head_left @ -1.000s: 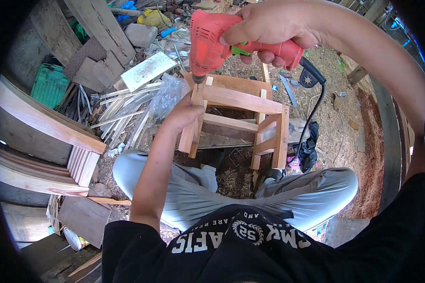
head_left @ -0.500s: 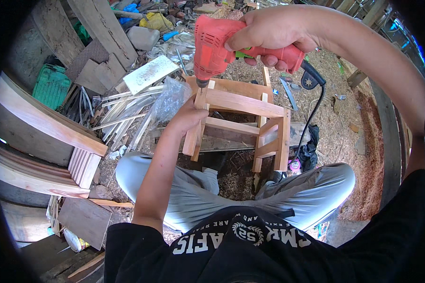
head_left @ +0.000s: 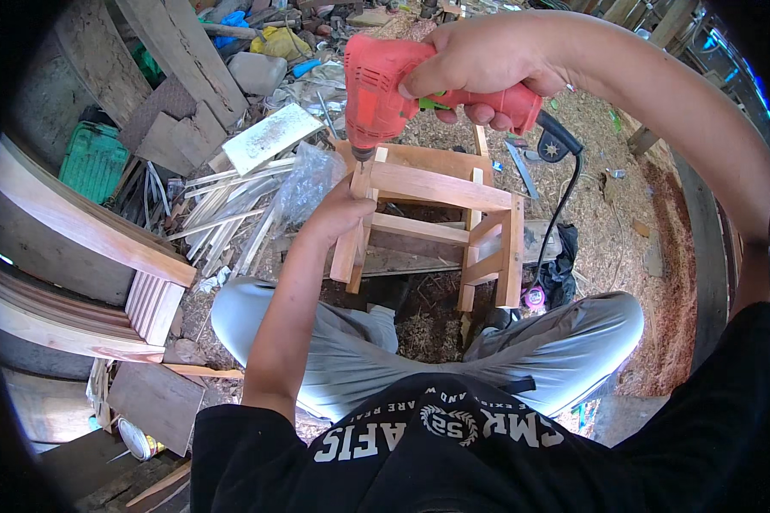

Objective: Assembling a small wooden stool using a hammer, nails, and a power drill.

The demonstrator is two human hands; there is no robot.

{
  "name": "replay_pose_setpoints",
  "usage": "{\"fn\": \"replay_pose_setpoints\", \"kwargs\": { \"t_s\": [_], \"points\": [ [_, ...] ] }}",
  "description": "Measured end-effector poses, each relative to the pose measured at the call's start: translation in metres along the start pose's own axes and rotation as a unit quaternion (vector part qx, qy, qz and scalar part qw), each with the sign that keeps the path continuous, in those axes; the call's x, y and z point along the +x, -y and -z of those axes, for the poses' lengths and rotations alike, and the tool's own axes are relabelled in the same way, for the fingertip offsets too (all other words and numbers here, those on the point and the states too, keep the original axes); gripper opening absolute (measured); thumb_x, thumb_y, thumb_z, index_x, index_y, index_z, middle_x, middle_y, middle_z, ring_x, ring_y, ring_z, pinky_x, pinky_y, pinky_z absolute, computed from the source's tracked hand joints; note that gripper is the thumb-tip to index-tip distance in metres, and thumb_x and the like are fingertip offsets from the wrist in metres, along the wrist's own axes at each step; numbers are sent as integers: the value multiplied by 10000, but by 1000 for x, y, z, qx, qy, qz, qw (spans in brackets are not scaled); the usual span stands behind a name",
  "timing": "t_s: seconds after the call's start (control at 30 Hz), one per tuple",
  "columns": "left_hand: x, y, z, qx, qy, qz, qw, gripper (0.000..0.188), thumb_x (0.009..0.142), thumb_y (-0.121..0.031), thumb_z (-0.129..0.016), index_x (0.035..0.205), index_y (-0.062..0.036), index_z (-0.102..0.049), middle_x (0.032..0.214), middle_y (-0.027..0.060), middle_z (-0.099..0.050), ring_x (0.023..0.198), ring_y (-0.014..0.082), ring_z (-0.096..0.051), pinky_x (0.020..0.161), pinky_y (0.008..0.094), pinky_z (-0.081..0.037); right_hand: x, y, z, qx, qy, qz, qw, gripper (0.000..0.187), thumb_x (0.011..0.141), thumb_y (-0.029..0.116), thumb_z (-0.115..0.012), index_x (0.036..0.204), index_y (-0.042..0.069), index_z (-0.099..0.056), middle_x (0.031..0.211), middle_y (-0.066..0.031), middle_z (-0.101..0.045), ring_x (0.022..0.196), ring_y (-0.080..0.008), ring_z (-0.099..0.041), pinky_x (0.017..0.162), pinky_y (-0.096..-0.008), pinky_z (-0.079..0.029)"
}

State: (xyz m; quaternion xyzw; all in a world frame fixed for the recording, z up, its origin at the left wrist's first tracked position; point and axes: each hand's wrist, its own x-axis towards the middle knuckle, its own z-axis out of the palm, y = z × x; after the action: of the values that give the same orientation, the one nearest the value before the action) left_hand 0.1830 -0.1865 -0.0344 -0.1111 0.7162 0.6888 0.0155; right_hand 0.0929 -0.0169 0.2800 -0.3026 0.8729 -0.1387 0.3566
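My right hand [head_left: 475, 64] is wrapped round the handle of a red corded power drill [head_left: 383, 90]. The drill points down, its chuck and bit at the upper end of a leg on a small wooden chair frame [head_left: 441, 185]. Whether the bit has entered the wood is too small to tell. My left hand [head_left: 342, 209] grips that same left leg just below the drill, its fingers partly hidden behind the wood. The frame lies in front of my knees, made of pale and reddish bars joined by crosspieces. A black cord [head_left: 565, 201] hangs from the drill's handle.
Wood strips [head_left: 222, 222] and clear plastic wrap [head_left: 308, 184] lie left of the frame. A white board [head_left: 271, 137] rests beyond them. To the right are a metal saw blade or ruler [head_left: 520, 168], a black bag [head_left: 560, 274] and a pink tape measure [head_left: 534, 297]. Curved wooden pieces [head_left: 77, 222] stand at far left.
The drill and my right hand have shifted slightly left, and the drill's body tilts a little differently. My left hand keeps its hold on the leg.
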Motion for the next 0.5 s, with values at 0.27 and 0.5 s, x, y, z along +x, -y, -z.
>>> {"fn": "replay_pose_setpoints", "kwargs": {
  "t_s": [0.27, 0.5],
  "points": [
    [2, 3, 1, -1, -5, 11, 1000, 716, 822, -78, -662, 1515, -9, -496, 1289, 112, -682, 1164, 215, -651, 1038, 352, -483, -6, 7, -5, -24, -2, 17, 1000, 344, 998, 349, -611, 1126, 31, -644, 811, -4, -564, 543, -88, -546, 428, -273, -473],
    [2, 2, 0, -3, -3, 2, 1000, 706, 814, -78, -657, 1499, 2, -506, 1288, 114, -680, 1166, 213, -648, 1036, 346, -480, 2, -8, 0, -9, 8, 15, 1000, 383, 1005, 364, -610, 1206, 39, -628, 842, -13, -595, 558, -90, -554, 436, -274, -482]
  ]
}}
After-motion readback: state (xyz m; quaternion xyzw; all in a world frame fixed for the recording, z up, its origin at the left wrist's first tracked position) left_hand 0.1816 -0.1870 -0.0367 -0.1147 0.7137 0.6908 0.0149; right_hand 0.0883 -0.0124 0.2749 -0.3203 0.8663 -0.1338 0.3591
